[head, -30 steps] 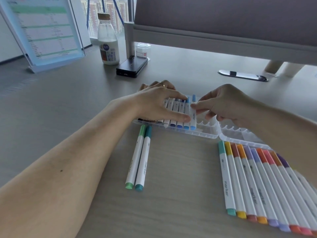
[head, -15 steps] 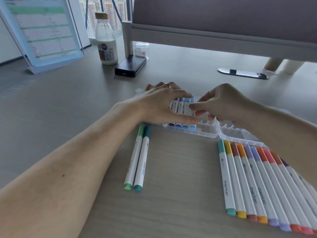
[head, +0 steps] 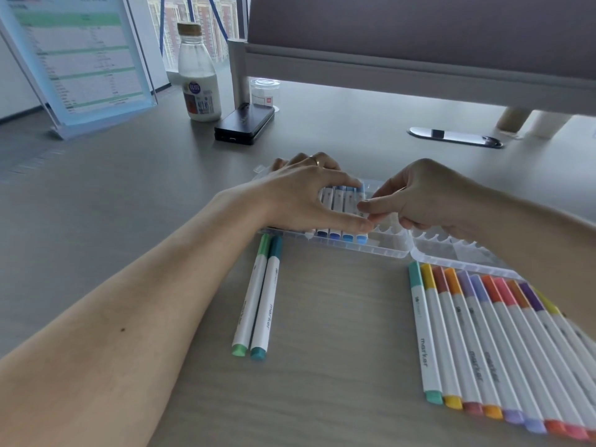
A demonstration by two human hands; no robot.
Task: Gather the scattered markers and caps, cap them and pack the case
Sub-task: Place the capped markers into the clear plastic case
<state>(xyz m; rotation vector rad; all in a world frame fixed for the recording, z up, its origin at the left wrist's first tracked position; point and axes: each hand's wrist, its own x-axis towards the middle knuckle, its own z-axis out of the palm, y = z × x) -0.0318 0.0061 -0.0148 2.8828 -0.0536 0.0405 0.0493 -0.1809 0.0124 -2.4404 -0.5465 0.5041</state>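
Left hand (head: 303,201) arched over left half of clear case (head: 390,251): thumb along near ends, forefinger across far caps, clasping row of blue markers (head: 335,235) slotted inside. Right hand (head: 422,198) close beside it, fingers curled, thumb and forefinger tips pinching light-blue marker (head: 362,239) at row's right end. Two green markers (head: 258,301) lie on desk (head: 338,317) just before case. Coloured marker row (head: 483,333) lies further right.

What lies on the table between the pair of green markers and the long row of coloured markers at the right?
Nothing: in the head view, the table is bare between the green pair and the row.
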